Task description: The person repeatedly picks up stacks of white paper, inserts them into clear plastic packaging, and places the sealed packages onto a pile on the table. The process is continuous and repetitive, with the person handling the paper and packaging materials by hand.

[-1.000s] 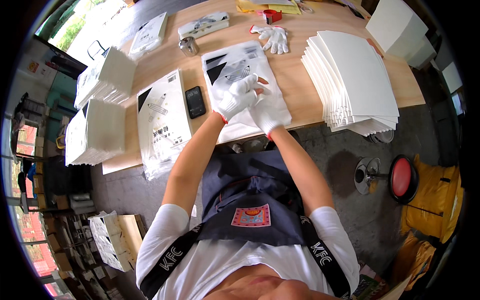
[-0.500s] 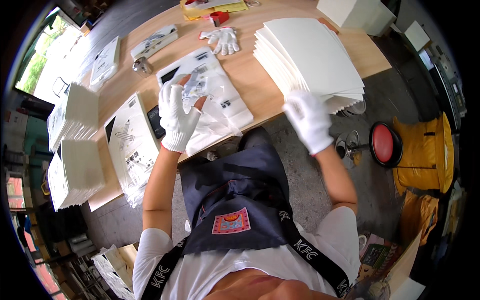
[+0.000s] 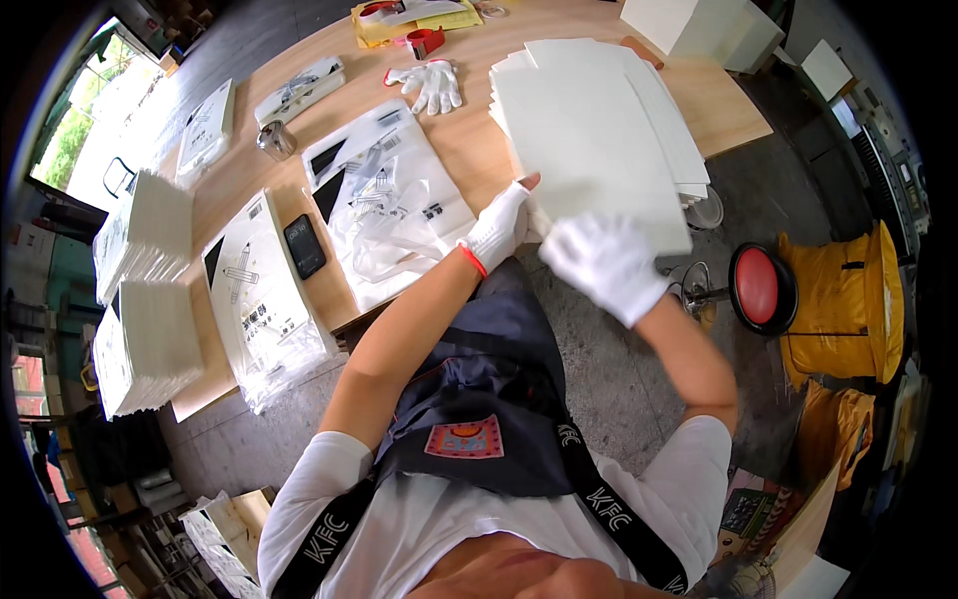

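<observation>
A stack of large white paper sheets (image 3: 589, 130) lies on the right part of the table, its top sheets jutting past the near edge toward me. My left hand (image 3: 499, 228), in a white glove with a bare thumb tip, is closed on the near left corner of these sheets. Close beside it, my gloved right hand (image 3: 607, 262) is at their near edge, its fingers smeared by motion. To the left lies a pile of clear printed plastic bags (image 3: 389, 205), the upper one crumpled.
Left of the bags are a black phone (image 3: 304, 247) and a packed white pile (image 3: 254, 290). Paper stacks (image 3: 150, 339) stand at the left edge. Farther back lie a metal cup (image 3: 276, 140), a spare glove (image 3: 431, 85) and a red tape dispenser (image 3: 425, 42). A red-topped stool (image 3: 758, 285) stands right.
My left hand has moved right, from above the plastic bags to the corner of the paper. My right hand has shifted slightly left. The top sheets have slid toward me.
</observation>
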`<state>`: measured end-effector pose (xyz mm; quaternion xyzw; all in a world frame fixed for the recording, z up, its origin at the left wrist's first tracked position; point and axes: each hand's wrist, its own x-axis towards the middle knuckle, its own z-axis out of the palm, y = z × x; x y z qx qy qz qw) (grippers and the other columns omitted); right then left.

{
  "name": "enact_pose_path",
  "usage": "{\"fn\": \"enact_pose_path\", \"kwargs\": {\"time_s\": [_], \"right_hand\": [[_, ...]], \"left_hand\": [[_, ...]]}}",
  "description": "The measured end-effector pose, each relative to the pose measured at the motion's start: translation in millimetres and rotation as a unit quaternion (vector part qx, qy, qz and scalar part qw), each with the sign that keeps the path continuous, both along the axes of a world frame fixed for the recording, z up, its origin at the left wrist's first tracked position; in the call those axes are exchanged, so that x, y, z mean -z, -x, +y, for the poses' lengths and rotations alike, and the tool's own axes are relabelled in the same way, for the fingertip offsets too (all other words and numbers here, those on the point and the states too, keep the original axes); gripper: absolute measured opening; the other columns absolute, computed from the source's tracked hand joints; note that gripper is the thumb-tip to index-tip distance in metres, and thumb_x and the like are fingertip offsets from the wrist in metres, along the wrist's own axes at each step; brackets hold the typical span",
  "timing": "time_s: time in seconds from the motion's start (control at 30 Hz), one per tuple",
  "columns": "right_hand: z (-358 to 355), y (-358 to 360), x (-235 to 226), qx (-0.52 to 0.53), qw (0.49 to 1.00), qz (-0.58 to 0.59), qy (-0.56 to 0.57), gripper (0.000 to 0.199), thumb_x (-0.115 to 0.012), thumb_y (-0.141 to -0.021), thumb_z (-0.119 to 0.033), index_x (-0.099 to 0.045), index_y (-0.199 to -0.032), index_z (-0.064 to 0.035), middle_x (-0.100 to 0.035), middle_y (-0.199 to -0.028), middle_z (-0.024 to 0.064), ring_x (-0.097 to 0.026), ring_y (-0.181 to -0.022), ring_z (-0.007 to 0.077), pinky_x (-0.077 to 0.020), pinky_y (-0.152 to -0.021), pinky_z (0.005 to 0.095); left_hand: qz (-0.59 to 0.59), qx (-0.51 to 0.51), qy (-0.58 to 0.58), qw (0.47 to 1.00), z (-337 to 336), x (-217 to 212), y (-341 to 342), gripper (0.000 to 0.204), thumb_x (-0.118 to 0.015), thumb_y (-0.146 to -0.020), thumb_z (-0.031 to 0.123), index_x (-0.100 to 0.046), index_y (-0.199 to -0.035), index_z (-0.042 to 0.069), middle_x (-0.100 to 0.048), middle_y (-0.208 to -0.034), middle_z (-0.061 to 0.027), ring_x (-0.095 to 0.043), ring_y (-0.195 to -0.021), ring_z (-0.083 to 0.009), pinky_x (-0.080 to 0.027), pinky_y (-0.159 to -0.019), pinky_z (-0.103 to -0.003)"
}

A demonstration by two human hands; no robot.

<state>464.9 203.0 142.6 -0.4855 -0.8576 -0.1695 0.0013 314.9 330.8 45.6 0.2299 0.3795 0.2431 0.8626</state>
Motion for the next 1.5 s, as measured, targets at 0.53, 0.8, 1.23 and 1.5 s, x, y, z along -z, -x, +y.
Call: {"fn": "enact_pose_path", "kwargs": {"time_s": [0.53,0.8,1.23,1.5], "right_hand": [[-19.0,44.4,84.6,0.158,0.719,0.669,0.105,0.030,-0.065,-0.092,-0.015,-0.061,-0.116,0.0018,-0.066,-0.108,0.0186,-0.065,-0.098,0.0260,-0.0490,-0.084,0.0351],[-51.5,36.2,76.7,0.038,0.865,0.492,0.091,0.021,-0.067,-0.088,-0.021,-0.067,-0.103,-0.0060,-0.067,-0.099,0.0148,-0.066,-0.078,0.0329,-0.0533,-0.068,0.0398],[-3.4,89.4,107.7,0.082,0.971,0.130,0.182,0.024,-0.056,-0.092,-0.033,-0.061,-0.093,-0.0092,-0.059,-0.095,0.0100,-0.067,-0.070,0.0310,-0.0572,-0.061,0.0436],[-7.2,89.0,111.9,0.010,0.957,0.182,0.228,0.030,-0.052,-0.094,-0.038,-0.062,-0.095,-0.0089,-0.063,-0.096,0.0154,-0.067,-0.069,0.0336,-0.0558,-0.061,0.0451]], "left_hand": [[0.389,0.121,-0.692,0.595,-130.5,-26.9,58.0,0.089,-0.076,-0.069,0.024,-0.031,-0.141,-0.003,-0.013,-0.154,-0.0336,-0.012,-0.143,-0.0534,-0.024,-0.117,-0.047],[0.587,-0.112,-0.659,0.456,-59.9,-45.8,194.5,0.067,-0.076,-0.075,0.006,-0.048,-0.136,0.003,-0.061,-0.109,-0.0137,-0.060,-0.101,-0.0268,-0.047,-0.091,-0.036],[0.297,0.142,-0.626,0.707,-77.0,-82.0,179.6,0.026,-0.066,-0.071,0.001,-0.062,-0.096,0.008,-0.066,-0.094,-0.0111,-0.060,-0.086,-0.0312,-0.050,-0.074,-0.040],[0.181,-0.225,-0.424,0.858,-49.2,-62.1,260.7,0.036,-0.054,-0.095,0.008,-0.057,-0.131,0.006,-0.066,-0.114,0.0025,-0.052,-0.077,-0.0028,-0.044,-0.065,-0.019]]}}
